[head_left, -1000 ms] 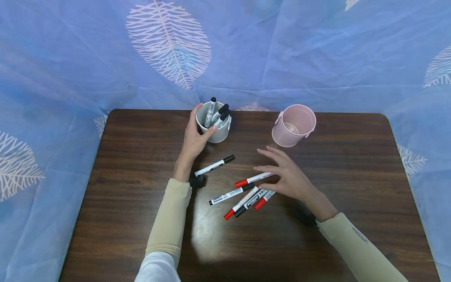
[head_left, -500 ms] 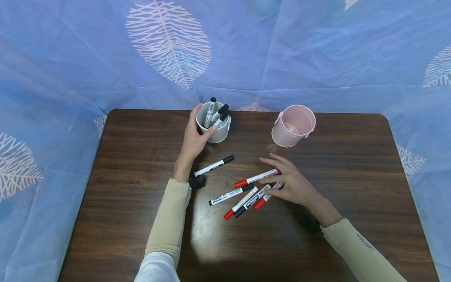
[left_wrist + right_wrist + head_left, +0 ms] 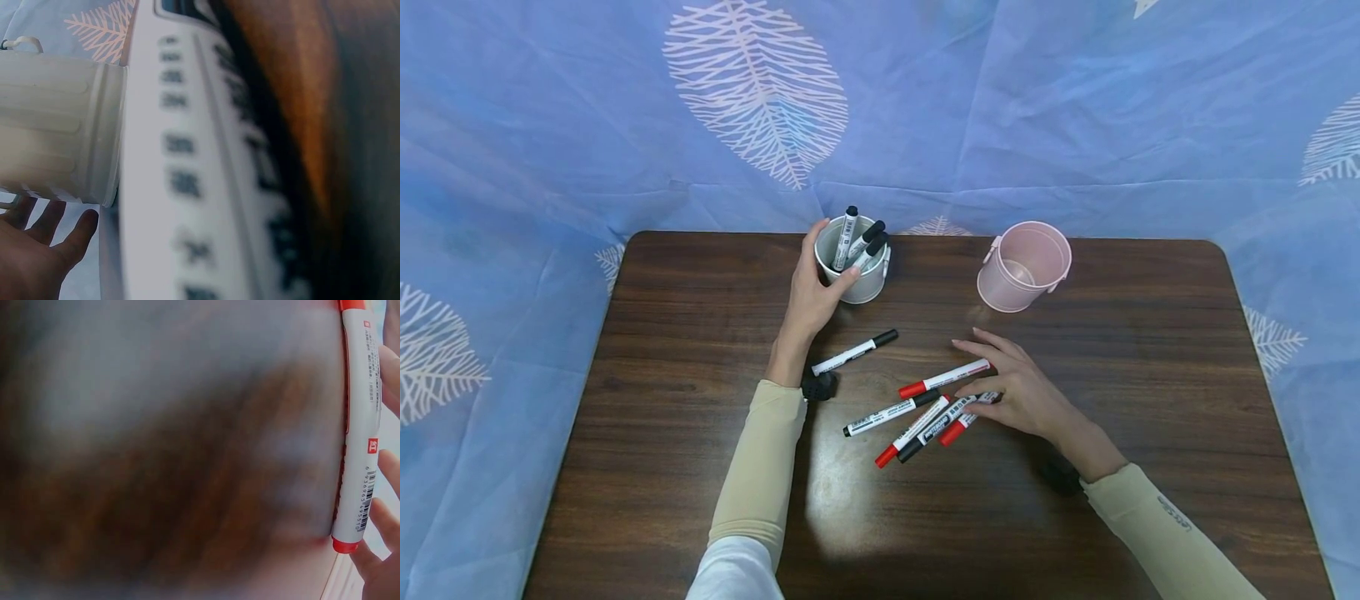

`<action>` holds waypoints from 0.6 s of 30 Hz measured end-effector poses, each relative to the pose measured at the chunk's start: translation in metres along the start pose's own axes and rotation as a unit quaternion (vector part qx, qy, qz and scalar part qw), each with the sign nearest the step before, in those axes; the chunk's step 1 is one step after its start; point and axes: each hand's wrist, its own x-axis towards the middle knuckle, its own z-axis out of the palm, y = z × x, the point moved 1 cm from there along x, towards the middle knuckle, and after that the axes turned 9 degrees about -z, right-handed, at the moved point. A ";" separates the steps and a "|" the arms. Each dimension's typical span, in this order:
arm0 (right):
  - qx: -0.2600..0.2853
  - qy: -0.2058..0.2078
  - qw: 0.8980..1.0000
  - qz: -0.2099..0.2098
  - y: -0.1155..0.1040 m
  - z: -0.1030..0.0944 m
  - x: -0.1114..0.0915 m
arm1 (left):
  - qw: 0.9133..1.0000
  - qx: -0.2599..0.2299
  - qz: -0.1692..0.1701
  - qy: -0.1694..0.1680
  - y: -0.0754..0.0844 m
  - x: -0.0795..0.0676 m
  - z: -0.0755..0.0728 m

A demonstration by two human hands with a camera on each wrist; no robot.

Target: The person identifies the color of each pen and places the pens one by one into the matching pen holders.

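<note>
My left hand (image 3: 812,296) holds the left side of a small white bucket (image 3: 867,288), with the thumb at its near rim. Several black-capped markers (image 3: 846,239) stand tilted inside. In the left wrist view, fingers (image 3: 75,240) lie against the bucket and a close, blurred marker (image 3: 181,156) covers the middle. My right hand (image 3: 1030,396) is low over a loose group of markers, fingers spread. Its thumb and index lie over the right ends of a red-capped marker (image 3: 955,429) and a black-capped marker (image 3: 938,425); whether they touch cannot be told. A red marker (image 3: 361,425) appears before its fingers.
A pink bucket (image 3: 1011,285) with side handles stands at the back right of the dark wooden table (image 3: 700,350). One black-capped marker (image 3: 853,352) lies apart beside the left wrist. Another red marker (image 3: 943,377) lies at the group's back. A blue leaf-patterned cloth (image 3: 910,100) hangs behind.
My right hand has moved a little toward me and down over the markers, uncovering the back red marker's right end. The left hand and white bucket have stayed in place.
</note>
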 end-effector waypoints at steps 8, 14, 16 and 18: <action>-0.007 -0.016 1.000 -0.007 0.002 0.001 0.002 | 1.000 0.007 0.005 0.006 -0.003 0.000 0.001; -0.007 -0.014 1.000 -0.022 0.005 0.002 0.003 | 1.000 0.006 -0.001 0.006 -0.001 0.000 0.001; -0.004 -0.010 1.000 -0.028 0.006 0.002 0.003 | 1.000 0.005 -0.001 0.005 -0.001 0.001 0.000; 0.004 -0.006 1.000 -0.029 0.006 0.001 0.004 | 1.000 0.004 0.000 0.005 -0.001 0.001 0.000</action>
